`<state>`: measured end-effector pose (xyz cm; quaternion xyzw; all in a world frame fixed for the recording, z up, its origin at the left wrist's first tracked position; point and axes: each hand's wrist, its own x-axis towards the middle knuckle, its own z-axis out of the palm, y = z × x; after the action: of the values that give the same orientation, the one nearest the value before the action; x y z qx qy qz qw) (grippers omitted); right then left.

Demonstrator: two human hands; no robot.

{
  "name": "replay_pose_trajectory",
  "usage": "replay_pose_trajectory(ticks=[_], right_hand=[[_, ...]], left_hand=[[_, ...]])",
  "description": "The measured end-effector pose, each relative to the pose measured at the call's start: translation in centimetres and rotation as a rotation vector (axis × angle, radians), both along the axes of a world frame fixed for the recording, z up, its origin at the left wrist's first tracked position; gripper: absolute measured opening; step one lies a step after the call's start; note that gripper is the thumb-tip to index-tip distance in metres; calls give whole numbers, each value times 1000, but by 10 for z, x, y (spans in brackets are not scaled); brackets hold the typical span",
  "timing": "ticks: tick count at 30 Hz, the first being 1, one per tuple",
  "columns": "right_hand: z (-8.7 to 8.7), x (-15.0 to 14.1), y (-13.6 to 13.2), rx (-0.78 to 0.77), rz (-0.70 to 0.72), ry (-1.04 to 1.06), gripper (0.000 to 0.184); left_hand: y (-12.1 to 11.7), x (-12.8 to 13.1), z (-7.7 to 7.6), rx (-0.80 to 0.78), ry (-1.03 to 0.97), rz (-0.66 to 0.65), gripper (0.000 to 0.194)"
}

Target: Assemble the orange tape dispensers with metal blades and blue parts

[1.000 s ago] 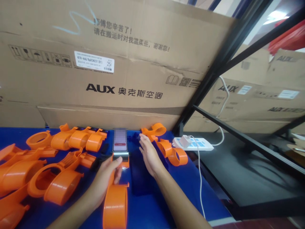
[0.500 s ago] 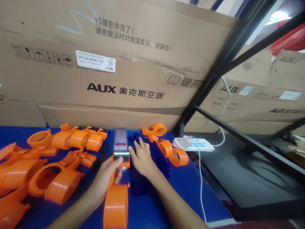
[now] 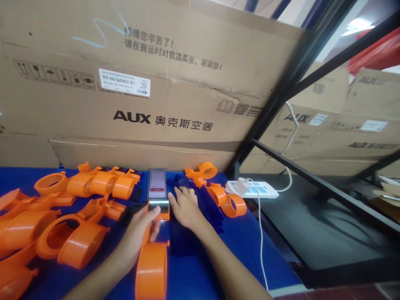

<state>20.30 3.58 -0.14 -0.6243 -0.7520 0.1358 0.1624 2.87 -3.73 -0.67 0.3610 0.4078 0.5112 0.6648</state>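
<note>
My left hand [image 3: 144, 225] is closed around the handle of an orange tape dispenser [image 3: 151, 266]. Its round hub points toward me, while the black head with a pale toothed edge faces away. The left thumb presses on that black part. Just right of the head, my right hand [image 3: 186, 208] is over dark blue pieces [image 3: 211, 208], thumb apart from its bent fingers; nothing shows in its grasp, though the fingertips are partly hidden. Beyond the dispenser head lies a phone [image 3: 157, 189] with a lit screen.
Several orange dispensers [image 3: 83, 246] crowd the left of the blue table [image 3: 250, 250]; more orange parts [image 3: 234, 205] lie at right. A white power strip [image 3: 251, 188] with a cable sits by the black metal frame [image 3: 275, 104]. A large cardboard box [image 3: 175, 146] stands behind.
The right hand's fingers have bent a little more and drawn closer together. The left hand keeps the same hold on the tape dispenser. The view has shifted slightly.
</note>
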Motion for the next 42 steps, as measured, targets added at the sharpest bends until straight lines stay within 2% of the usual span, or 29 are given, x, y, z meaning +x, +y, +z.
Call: replay_pose_trajectory(ticks=[6, 12, 16, 19, 22, 25, 29, 34, 38, 42], right_hand=[[0, 0, -1, 82, 21, 65, 49], [11, 5, -3, 395, 54, 400, 31], [20, 11, -4, 526, 50, 539, 35], [23, 12, -5, 550, 35, 560, 27], [24, 11, -6, 511, 13, 617, 21], [24, 8, -7, 383, 13, 784, 25], [27, 3, -10, 190, 67, 1025, 25], [30, -3, -16, -1, 166, 1222, 25], [32, -3, -20, -49, 221, 1277, 25], [31, -3, -21, -83, 204, 1247, 32]], left_hand=[[0, 0, 1, -5, 18, 22, 42], [3, -2, 0, 26, 19, 30, 46], [5, -4, 1, -55, -30, 98, 44], [7, -5, 2, -107, -55, 101, 45], [8, -5, 3, -134, -77, 100, 44], [8, -5, 4, -140, -94, 99, 44], [7, -4, 5, -152, -138, 118, 42], [8, -4, 5, -151, -150, 120, 41], [9, -3, 4, -141, -175, 131, 39], [9, -3, 4, -133, -171, 150, 38]])
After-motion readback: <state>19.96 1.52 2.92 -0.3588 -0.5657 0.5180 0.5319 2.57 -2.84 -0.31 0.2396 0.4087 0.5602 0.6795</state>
